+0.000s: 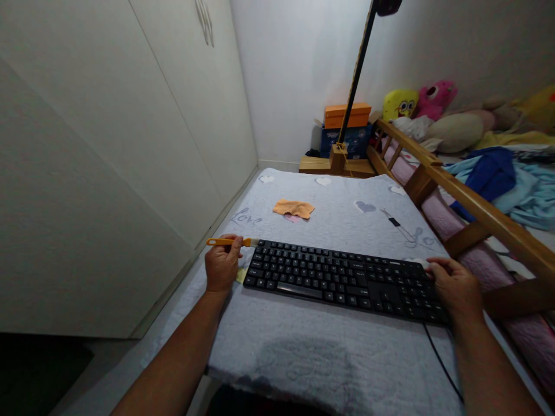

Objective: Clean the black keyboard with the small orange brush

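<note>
black keyboard [342, 280] lies across a grey heart-print quilt [329, 352]. the left hand [222, 267] is closed around an orange-handled brush [229, 242], bristles at the keyboard's far left corner, half hiding a small yellow scrap. the right hand [453, 286] covers the keyboard's right end; whether it grips is unclear. the cable [440, 361] runs off frame. an orange cloth [293, 208] lies beyond.
</note>
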The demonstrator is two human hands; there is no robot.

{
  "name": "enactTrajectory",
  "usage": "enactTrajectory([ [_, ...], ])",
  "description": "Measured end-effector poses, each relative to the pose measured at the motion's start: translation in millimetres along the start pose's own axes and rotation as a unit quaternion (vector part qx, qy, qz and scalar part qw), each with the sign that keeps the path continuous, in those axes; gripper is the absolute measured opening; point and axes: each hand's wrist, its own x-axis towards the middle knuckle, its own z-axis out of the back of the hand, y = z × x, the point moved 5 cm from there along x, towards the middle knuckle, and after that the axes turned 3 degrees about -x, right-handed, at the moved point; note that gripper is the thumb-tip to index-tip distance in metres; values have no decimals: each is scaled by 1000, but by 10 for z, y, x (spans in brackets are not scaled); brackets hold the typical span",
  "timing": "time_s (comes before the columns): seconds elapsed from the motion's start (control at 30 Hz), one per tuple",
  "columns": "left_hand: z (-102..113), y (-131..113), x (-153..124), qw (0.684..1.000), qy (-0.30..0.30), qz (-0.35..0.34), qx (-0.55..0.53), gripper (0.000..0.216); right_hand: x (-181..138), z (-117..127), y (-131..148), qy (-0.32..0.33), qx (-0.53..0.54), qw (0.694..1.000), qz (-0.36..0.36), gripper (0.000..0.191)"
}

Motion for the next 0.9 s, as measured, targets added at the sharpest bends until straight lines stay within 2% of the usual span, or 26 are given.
enactTrajectory([
  [0.57, -5, -30, 11, 1000, 3, 0, 10, 30, 41, -31, -46, 5, -2, 1000, 19, 38],
  [0.9, -64, -20, 25, 1000, 12, -7, 3, 29, 40, -23, -8, 18, -18, 1000, 2, 37],
])
